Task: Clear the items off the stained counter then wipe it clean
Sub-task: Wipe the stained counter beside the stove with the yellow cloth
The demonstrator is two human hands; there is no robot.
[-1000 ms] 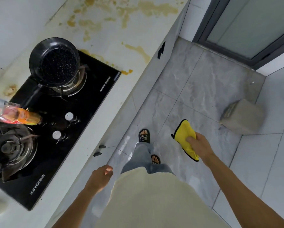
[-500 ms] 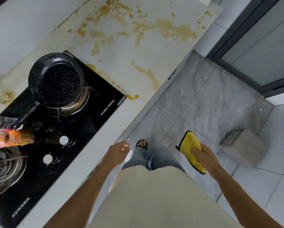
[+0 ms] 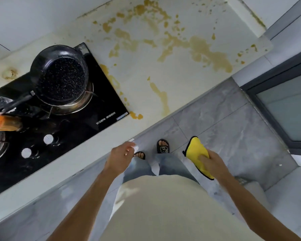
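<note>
Far left of the stained counter [image 3: 172, 70] there's an orange bottle [image 3: 3, 123] lying on the black stove [image 3: 73, 122], with a black pan [image 3: 61, 75] on the burner beside it. The counter is splattered with yellow-brown stains right of the stove. Left hand [image 3: 119, 156] hangs just off the counter's front edge, fingers loosely curled, holding nothing. Right hand [image 3: 213, 164], farther from the counter and over the floor, grips a yellow cloth [image 3: 196, 152].

The stained counter [image 3: 172, 70] in the upper middle of the frame carries only brown stains, so a hand could sweep it freely, while at left the cooktop [image 3: 73, 124] is crowded by a black pan [image 3: 62, 77] and bottles [image 3: 1, 119].
</note>
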